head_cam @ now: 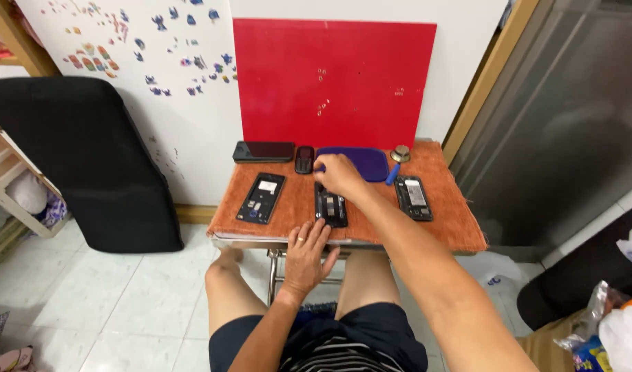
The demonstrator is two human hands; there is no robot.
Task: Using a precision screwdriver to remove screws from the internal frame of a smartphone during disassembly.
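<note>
Purple tray (361,162) beside right hand (339,175), grip pinching blue tool (319,168), left hand (308,256) flat, empty

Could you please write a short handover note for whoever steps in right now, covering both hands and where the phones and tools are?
Right hand: reaching over the middle opened phone, fingertips on a small blue tool at the edge of the dark blue tray.
Left hand: open, fingers resting on the near edge of the orange cloth in front of that phone.
Also on the cloth: another opened phone on the left, a third on the right, a closed black phone and a small dark phone at the back, a blue pry tool.
Done: three phones lie open. Left: none reassembled.
</note>
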